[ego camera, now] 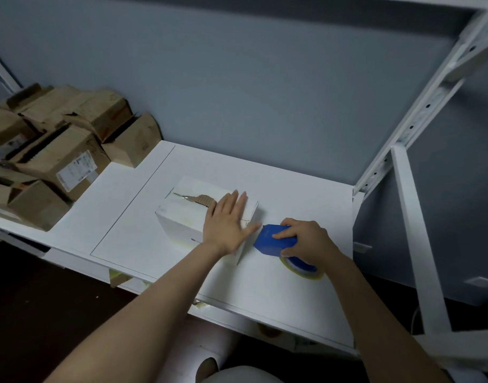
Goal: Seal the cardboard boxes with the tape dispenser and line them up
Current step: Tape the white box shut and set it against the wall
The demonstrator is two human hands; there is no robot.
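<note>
Two hands — left hand (228, 222) flat on white box (182, 217) | right hand (306, 239) grips blue tape dispenser (276, 240) beside it

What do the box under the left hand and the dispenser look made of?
Box: white-faced corrugated cardboard, matte; a tear on top bares brown fluting. Dispenser: probably blue moulded plastic, smooth. Tape roll: glossy yellowish film, likely plastic.

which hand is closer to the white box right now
Left. The left hand lies flat on top of the white box, fingers straight. The right hand is just beyond the box's right end, holding the blue tape dispenser.
</note>
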